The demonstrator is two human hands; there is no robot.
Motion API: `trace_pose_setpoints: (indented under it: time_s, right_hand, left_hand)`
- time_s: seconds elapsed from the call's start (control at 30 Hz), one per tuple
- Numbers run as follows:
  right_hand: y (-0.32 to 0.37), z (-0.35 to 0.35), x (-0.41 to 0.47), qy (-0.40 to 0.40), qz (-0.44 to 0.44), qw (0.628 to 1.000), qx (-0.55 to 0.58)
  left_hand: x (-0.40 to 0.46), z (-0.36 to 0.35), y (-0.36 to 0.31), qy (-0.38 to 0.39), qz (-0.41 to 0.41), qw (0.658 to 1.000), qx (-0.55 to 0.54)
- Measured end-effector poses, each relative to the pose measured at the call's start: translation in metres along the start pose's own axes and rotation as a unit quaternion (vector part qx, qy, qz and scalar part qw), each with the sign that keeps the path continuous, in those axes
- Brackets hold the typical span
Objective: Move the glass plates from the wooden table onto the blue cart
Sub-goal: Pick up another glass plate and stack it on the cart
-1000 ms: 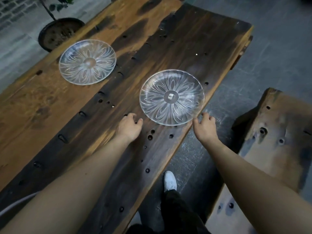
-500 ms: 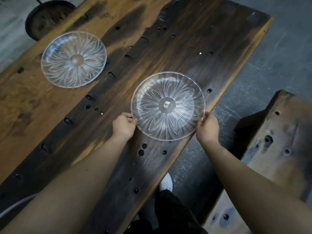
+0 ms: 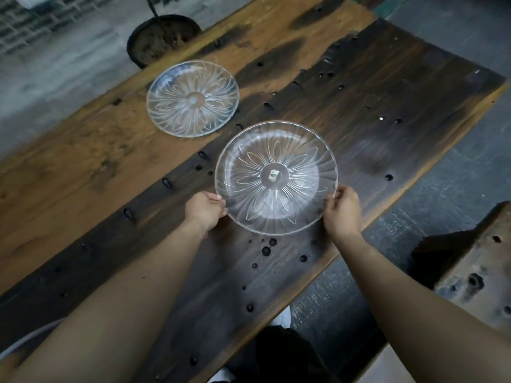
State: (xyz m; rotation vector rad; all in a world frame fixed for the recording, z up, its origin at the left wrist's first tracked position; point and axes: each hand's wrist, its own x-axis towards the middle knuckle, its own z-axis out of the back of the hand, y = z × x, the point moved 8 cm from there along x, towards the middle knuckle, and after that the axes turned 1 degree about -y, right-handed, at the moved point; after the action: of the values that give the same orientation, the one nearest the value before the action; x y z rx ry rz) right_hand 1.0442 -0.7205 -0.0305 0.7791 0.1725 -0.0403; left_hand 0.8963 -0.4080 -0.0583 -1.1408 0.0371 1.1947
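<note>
A clear glass plate (image 3: 276,178) with a cut flower pattern and a small sticker at its centre is held above the dark part of the wooden table (image 3: 387,106). My left hand (image 3: 204,210) grips its left rim and my right hand (image 3: 343,210) grips its right rim. A second glass plate (image 3: 192,98) of the same pattern lies flat on the table farther back and to the left, apart from both hands. The blue cart is not in view.
A round dark plant pot (image 3: 163,40) stands on the floor beyond the table's far edge. A rough wooden bench (image 3: 475,272) sits to the right, across a strip of grey floor (image 3: 456,189). The table's near edge runs diagonally beside my right arm.
Both hands went from resting beside the near plate to closing on its rim, and the plate has come up off the table. The view has swung so the far plate appears closer to centre.
</note>
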Motion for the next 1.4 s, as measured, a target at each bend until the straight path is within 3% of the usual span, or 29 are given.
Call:
trace_pose_setpoints:
  time_s: [0.4,0.67,0.8,1.07,1.4]
  right_hand:
    - [0.142,-0.099,-0.106,0.078,0.153,0.985,0.011]
    - [0.223,-0.172,-0.240,0.144,0.251,0.957,-0.001]
    - [0.246,-0.198,-0.294,0.163,0.282,0.946,-0.010]
    - [0.304,-0.293,-0.487,0.274,0.368,0.888,-0.032]
    - [0.350,-0.352,-0.682,0.363,0.465,0.807,-0.035]
  left_hand:
    - [-0.040,0.205,0.106,-0.144,0.030,0.987,-0.067]
    - [-0.096,0.345,0.226,-0.238,0.064,0.956,-0.157]
    - [-0.122,0.387,0.270,-0.246,0.070,0.950,-0.180]
    - [-0.228,0.528,0.435,-0.373,0.133,0.898,-0.191]
    - [-0.356,0.615,0.566,-0.459,0.172,0.829,-0.270]
